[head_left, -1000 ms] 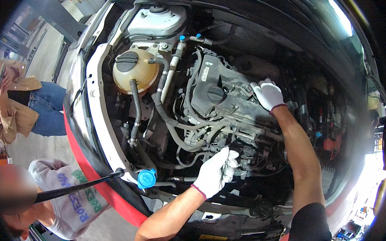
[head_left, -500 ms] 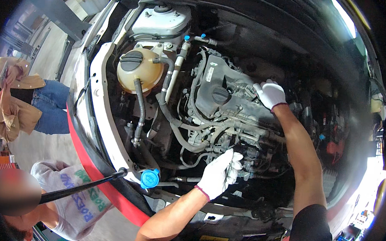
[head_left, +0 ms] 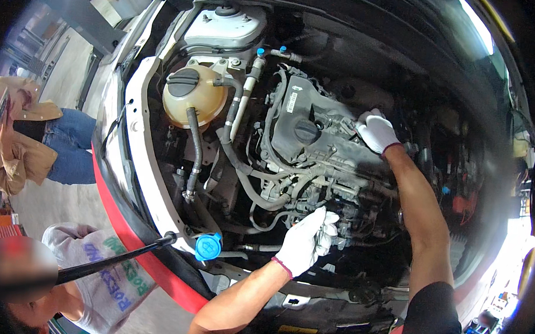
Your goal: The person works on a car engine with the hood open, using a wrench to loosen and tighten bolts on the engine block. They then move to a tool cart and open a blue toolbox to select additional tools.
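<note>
I look down into an open car engine bay. My left hand [head_left: 304, 241], in a white glove, reaches in from the front, and its fingers curl around a dark fitting [head_left: 336, 225] among hoses and wires low on the front of the engine. My right hand [head_left: 377, 132], also gloved in white, lies on the far right end of the grey engine top [head_left: 318, 133], next to the round black oil filler cap [head_left: 306, 131]. Its fingertips bend down behind the engine and are hidden.
A yellowish coolant tank [head_left: 189, 98] with a black cap sits at the left. A blue cap [head_left: 208, 246] stands near the front edge, beside a black prop rod [head_left: 115, 260]. Two other people stand left of the car's red bumper [head_left: 134, 244].
The view has shifted a little, so the engine bay sits slightly lower and further right in the picture. Both hands stay at the same spots on the engine.
</note>
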`<state>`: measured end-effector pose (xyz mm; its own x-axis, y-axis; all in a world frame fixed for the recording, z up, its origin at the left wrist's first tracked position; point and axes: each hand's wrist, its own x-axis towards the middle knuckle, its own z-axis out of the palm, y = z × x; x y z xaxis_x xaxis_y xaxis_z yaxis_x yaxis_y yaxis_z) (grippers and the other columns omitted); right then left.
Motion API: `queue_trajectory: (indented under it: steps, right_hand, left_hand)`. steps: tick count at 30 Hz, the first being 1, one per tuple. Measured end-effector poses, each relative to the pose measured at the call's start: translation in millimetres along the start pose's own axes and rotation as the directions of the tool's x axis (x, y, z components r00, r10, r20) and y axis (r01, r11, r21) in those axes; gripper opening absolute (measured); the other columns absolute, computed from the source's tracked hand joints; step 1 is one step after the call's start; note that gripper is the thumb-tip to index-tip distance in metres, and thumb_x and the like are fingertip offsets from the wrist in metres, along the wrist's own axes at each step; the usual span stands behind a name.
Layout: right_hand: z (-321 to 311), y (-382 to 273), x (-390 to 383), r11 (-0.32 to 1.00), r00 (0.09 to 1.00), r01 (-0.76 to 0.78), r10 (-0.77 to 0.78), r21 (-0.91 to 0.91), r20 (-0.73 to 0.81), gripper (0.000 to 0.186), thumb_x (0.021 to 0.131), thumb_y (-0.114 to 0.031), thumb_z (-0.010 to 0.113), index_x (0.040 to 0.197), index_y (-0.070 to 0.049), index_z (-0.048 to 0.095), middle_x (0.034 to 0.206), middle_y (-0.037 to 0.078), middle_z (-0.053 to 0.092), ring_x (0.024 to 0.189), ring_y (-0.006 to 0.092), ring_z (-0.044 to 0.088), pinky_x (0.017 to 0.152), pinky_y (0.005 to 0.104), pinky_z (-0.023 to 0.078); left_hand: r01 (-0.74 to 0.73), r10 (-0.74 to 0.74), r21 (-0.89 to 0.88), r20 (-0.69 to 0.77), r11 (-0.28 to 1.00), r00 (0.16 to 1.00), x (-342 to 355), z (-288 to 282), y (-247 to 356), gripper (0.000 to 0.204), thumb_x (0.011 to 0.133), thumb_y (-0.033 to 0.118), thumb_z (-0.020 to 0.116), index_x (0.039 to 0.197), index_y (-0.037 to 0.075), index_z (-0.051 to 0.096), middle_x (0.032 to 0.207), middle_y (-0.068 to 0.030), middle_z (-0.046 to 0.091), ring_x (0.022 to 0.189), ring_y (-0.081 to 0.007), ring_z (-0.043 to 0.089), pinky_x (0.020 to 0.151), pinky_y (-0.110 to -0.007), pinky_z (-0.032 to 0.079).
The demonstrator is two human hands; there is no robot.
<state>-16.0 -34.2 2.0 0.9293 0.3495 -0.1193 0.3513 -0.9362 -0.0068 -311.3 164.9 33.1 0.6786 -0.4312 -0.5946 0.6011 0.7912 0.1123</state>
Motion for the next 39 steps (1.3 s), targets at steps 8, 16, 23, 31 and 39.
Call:
queue_trajectory:
  steps: [8, 16, 23, 31, 39]
  right_hand:
    - [3.7, 2.2, 5.8, 0.999, 1.0, -0.007, 0.007, -0.043, 0.008, 0.052, 0.102, -0.048, 0.044, 0.104, -0.005, 0.075, 0.113, 0.026, 0.067, 0.108, 0.0413, 0.064, 0.092, 0.0497, 0.05]
    - [-2.6, -7.6, 12.8, 0.996, 0.995, -0.02, 0.029, -0.09, 0.1, 0.047, 0.101, -0.044, 0.048, 0.106, -0.004, 0.073, 0.114, 0.028, 0.066, 0.109, 0.0423, 0.064, 0.093, 0.0507, 0.05]
    - [0.8, -3.2, 9.6, 0.996, 1.0, 0.004, -0.002, -0.091, 0.017, 0.05, 0.101, -0.045, 0.046, 0.103, -0.004, 0.074, 0.11, 0.026, 0.068, 0.107, 0.0423, 0.064, 0.093, 0.05, 0.05]
    - [0.8, 5.5, 5.7, 0.999, 0.998, 0.04, -0.039, -0.03, 0.042, 0.043, 0.098, -0.04, 0.054, 0.106, -0.001, 0.071, 0.118, 0.028, 0.063, 0.112, 0.0435, 0.061, 0.095, 0.0498, 0.049]
    - [-25.5, -21.9, 6.9, 0.988, 0.972, -0.149, 0.155, -0.05, 0.176, 0.045, 0.098, -0.042, 0.055, 0.103, -0.001, 0.073, 0.113, 0.025, 0.067, 0.113, 0.0418, 0.061, 0.095, 0.049, 0.05]
  left_hand:
    - [0.013, -0.013, -0.008, -0.02, 1.0, 1.0, 0.4, 1.1, -2.1, 0.039, 0.107, 0.042, 0.054, 0.116, 0.006, 0.067, 0.079, 0.0008, 0.063, 0.057, -0.0068, 0.049, 0.05, -0.022, 0.036]
    - [-0.005, 0.006, 0.003, -0.029, 1.0, 1.0, 1.1, -0.6, -2.4, 0.04, 0.107, 0.042, 0.054, 0.116, 0.005, 0.067, 0.079, 0.0008, 0.063, 0.057, -0.0067, 0.048, 0.049, -0.023, 0.036]
    - [-0.013, 0.013, 0.002, -0.009, 1.0, 1.0, 0.5, 0.4, -0.3, 0.04, 0.107, 0.042, 0.054, 0.116, 0.005, 0.067, 0.079, 0.0012, 0.063, 0.056, -0.0068, 0.048, 0.049, -0.022, 0.035]
    - [0.016, -0.016, 0.007, -0.027, 1.0, 1.0, 3.0, 1.1, -1.6, 0.039, 0.107, 0.042, 0.053, 0.116, 0.007, 0.067, 0.079, 0.0013, 0.063, 0.058, -0.007, 0.048, 0.05, -0.022, 0.037]
    - [0.016, -0.016, 0.0, 0.011, 1.0, 1.0, 1.4, -3.6, 0.0, 0.04, 0.105, 0.045, 0.056, 0.116, 0.007, 0.066, 0.08, 0.0004, 0.065, 0.06, -0.0088, 0.054, 0.051, -0.023, 0.041]
